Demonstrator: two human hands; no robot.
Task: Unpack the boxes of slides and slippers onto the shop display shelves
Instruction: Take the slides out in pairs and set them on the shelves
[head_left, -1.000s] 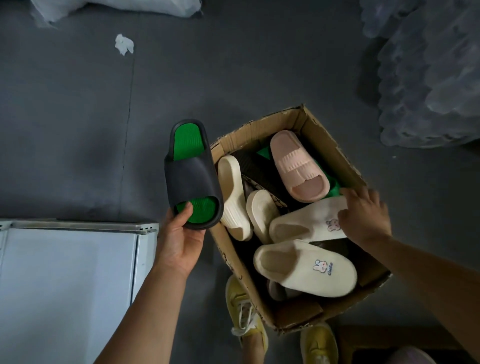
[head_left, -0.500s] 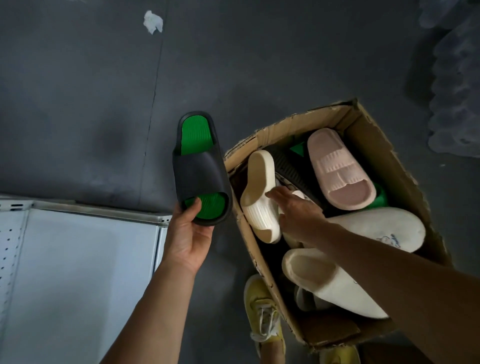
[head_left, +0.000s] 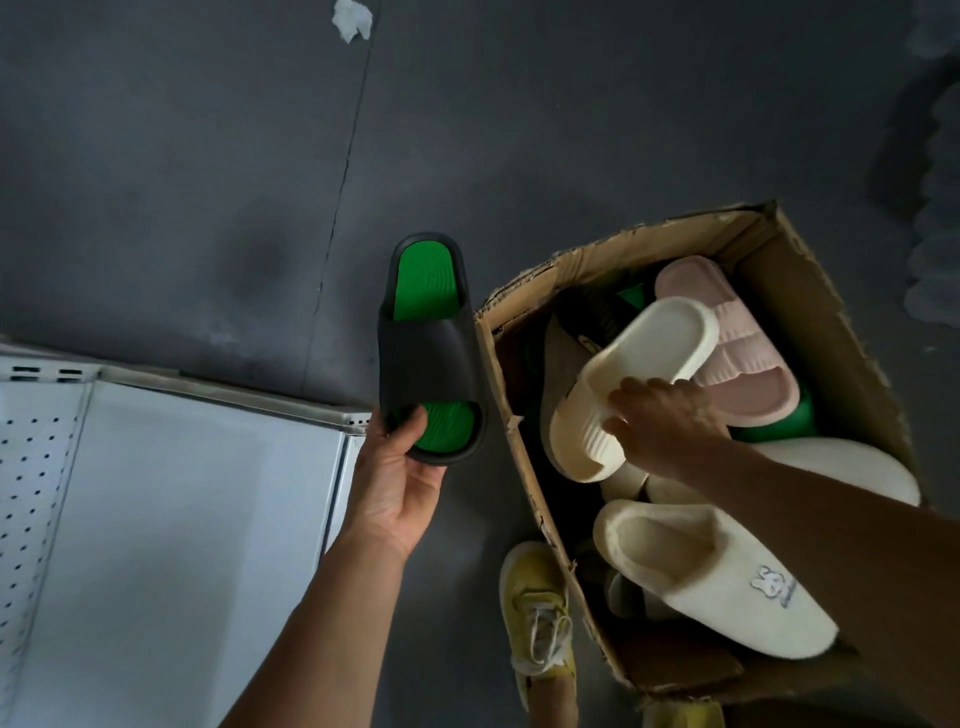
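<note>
My left hand (head_left: 397, 478) grips the toe end of a black slide with a green footbed (head_left: 428, 345), held over the floor just left of the box. An open cardboard box (head_left: 826, 322) stands on the floor with several slippers inside. My right hand (head_left: 667, 423) reaches into it and grips the ribbed strap of a cream slide (head_left: 631, 384), lifted and tilted above the others. A pink slide (head_left: 737, 358) lies behind it. A cream plush slipper with a rabbit logo (head_left: 717, 577) lies at the box's near side.
A white metal display shelf (head_left: 171, 519) with a perforated back panel sits at lower left. My yellow sneaker (head_left: 540, 608) stands beside the box. A crumpled paper scrap (head_left: 353, 21) lies on the dark floor; clear plastic wrapping (head_left: 935, 218) is at the right.
My right hand closed on the cream slide and lifted it up and to the right inside the box. My left hand kept holding the black and green slide.
</note>
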